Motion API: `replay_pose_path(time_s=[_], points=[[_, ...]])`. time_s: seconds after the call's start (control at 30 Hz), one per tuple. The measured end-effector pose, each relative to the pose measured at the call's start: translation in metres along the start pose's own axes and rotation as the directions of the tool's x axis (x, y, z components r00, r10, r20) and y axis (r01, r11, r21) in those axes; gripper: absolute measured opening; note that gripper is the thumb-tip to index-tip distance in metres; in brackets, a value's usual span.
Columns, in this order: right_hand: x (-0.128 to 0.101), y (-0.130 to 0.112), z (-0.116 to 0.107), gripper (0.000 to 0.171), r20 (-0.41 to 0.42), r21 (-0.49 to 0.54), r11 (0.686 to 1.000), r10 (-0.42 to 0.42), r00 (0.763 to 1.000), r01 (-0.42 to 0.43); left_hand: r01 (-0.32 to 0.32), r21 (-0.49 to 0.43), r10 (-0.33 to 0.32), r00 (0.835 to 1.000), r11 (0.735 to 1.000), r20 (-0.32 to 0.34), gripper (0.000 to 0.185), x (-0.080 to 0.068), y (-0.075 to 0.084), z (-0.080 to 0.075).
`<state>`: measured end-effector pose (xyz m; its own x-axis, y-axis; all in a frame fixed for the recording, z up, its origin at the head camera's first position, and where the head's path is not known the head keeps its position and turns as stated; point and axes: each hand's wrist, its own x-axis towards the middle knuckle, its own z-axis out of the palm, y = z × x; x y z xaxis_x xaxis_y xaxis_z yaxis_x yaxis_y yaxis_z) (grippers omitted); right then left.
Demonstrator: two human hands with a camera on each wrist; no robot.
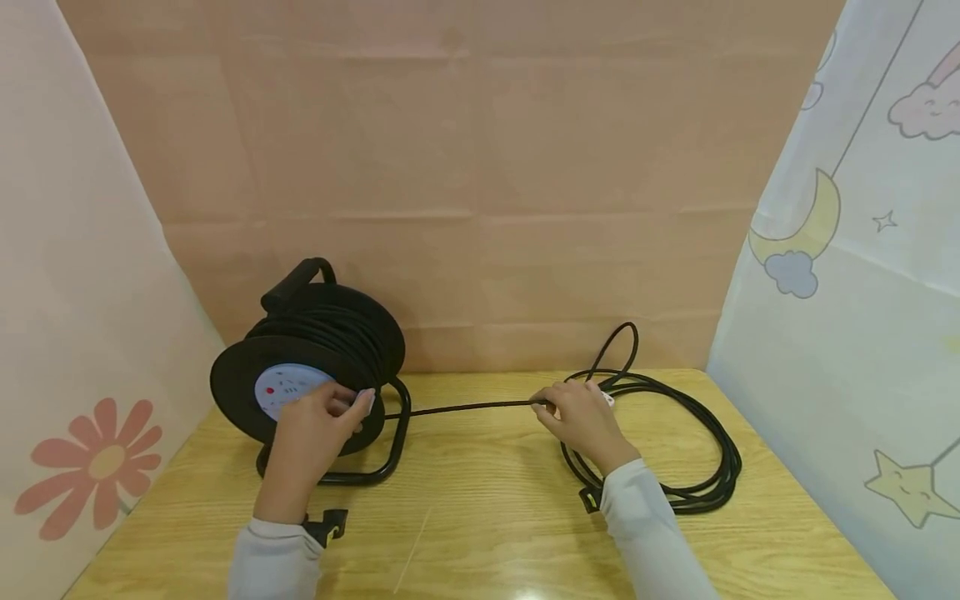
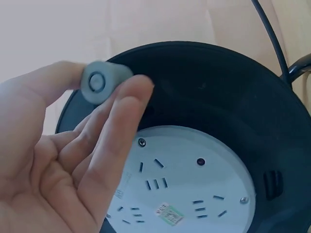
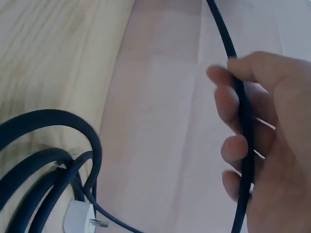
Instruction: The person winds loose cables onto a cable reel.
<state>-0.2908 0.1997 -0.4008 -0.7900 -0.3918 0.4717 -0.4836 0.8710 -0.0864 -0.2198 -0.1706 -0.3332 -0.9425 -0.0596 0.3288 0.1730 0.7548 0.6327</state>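
Note:
A black cable reel [image 1: 240, 375] stands at the left of the table, its pale socket plate [image 2: 184, 179] facing the near left. My left hand [image 1: 311, 425] pinches the reel's grey crank knob [image 2: 108, 81] between thumb and fingers, in front of the black flange. From the reel, a black cable [image 1: 472, 407] runs nearly straight across to my right hand [image 1: 583, 417]. Thumb and curled fingers grip this cable, as the right wrist view shows. Beyond the right hand the cable rises in a small loop and joins a loose coil [image 1: 726, 471] on the table.
A white plug [image 3: 79, 216] with metal pins lies by the coil, partly behind my right hand in the head view. The reel's tubular frame [image 1: 401, 437] reaches onto the wooden table [image 1: 480, 517]. Cloth walls [image 1: 480, 167] enclose the back and both sides.

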Motion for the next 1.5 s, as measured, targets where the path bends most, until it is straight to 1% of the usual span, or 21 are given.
replay_pose_path(time_s=[0.1, 0.2, 0.27, 0.37, 0.43, 0.5, 0.57, 0.63, 0.73, 0.8, 0.93, 0.97, 1.07, 1.2, 1.27, 1.37, 1.5], points=[[-0.001, 0.002, 0.001, 0.013, 0.002, 0.012, 1.000, -0.011, 1.000, 0.011, 0.018, 0.007, -0.019, 0.995, 1.000, 0.098, 0.042, 0.002, -0.003, -0.001], [-0.002, 0.002, 0.001, 0.021, -0.007, 0.011, 1.000, 0.004, 1.000, -0.004, 0.018, 0.023, -0.021, 0.985, 1.000, 0.169, 0.042, 0.004, -0.008, 0.001], [-0.002, 0.001, 0.001, 0.020, -0.002, 0.023, 1.000, 0.000, 1.000, 0.000, 0.020, 0.025, -0.024, 0.979, 0.999, 0.204, 0.042, 0.005, -0.012, 0.003], [-0.002, 0.000, 0.002, 0.013, 0.019, 0.048, 0.998, -0.038, 0.999, 0.037, 0.038, 0.014, -0.040, 0.965, 0.999, 0.260, 0.044, 0.007, -0.016, 0.004], [-0.003, 0.000, 0.003, 0.008, 0.039, 0.077, 0.995, -0.059, 0.998, 0.055, 0.038, 0.009, -0.039, 0.957, 0.999, 0.288, 0.044, 0.008, -0.019, 0.005], [-0.003, 0.000, 0.004, 0.008, 0.044, 0.086, 0.994, -0.074, 0.996, 0.070, 0.044, 0.002, -0.043, 0.949, 0.999, 0.313, 0.045, 0.008, -0.021, 0.005], [-0.003, 0.000, 0.005, 0.010, 0.033, 0.068, 0.995, -0.073, 0.997, 0.071, 0.050, -0.007, -0.045, 0.941, 0.999, 0.335, 0.044, 0.007, -0.023, 0.006], [-0.004, 0.000, 0.006, 0.017, 0.001, 0.013, 0.998, -0.062, 0.998, 0.062, 0.061, -0.016, -0.051, 0.932, 0.998, 0.358, 0.045, 0.006, -0.025, 0.006], [-0.004, -0.001, 0.005, 0.026, -0.053, -0.059, 0.998, -0.033, 0.998, 0.030, 0.086, -0.049, -0.059, 0.916, 0.995, 0.397, 0.044, 0.006, -0.027, 0.006], [-0.004, -0.001, 0.005, 0.026, -0.064, -0.081, 0.997, -0.021, 0.998, 0.016, 0.105, -0.076, -0.064, 0.905, 0.992, 0.420, 0.043, 0.006, -0.029, 0.007], [-0.003, -0.002, 0.004, 0.017, -0.057, -0.083, 0.996, -0.029, 0.998, 0.024, 0.155, -0.139, -0.075, 0.884, 0.978, 0.462, 0.042, 0.007, -0.036, 0.009], [-0.003, -0.002, 0.004, 0.015, -0.064, -0.088, 0.996, -0.032, 0.997, 0.026, 0.170, -0.154, -0.077, 0.876, 0.973, 0.477, 0.042, 0.007, -0.038, 0.010], [-0.003, -0.003, 0.005, 0.015, -0.122, -0.091, 0.996, -0.016, 0.992, 0.005, 0.203, -0.187, -0.078, 0.851, 0.961, 0.519, 0.043, 0.008, -0.045, 0.012], [-0.003, -0.004, 0.005, 0.018, -0.179, -0.082, 0.996, 0.024, 0.984, -0.039, 0.211, -0.212, -0.056, 0.822, 0.954, 0.567, 0.046, 0.009, -0.054, 0.014], [-0.003, -0.005, 0.005, 0.019, -0.177, -0.075, 0.996, 0.025, 0.984, -0.039, 0.209, -0.215, -0.046, 0.810, 0.954, 0.584, 0.048, 0.010, -0.057, 0.014], [-0.003, -0.006, 0.005, 0.018, -0.162, -0.074, 0.997, 0.015, 0.987, -0.027, 0.219, -0.211, -0.045, 0.789, 0.953, 0.613, 0.050, 0.009, -0.061, 0.014], [-0.002, -0.008, 0.006, 0.019, -0.152, -0.072, 0.997, -0.004, 0.988, -0.007, 0.231, -0.211, -0.045, 0.769, 0.950, 0.638, 0.050, 0.007, -0.069, 0.014]])
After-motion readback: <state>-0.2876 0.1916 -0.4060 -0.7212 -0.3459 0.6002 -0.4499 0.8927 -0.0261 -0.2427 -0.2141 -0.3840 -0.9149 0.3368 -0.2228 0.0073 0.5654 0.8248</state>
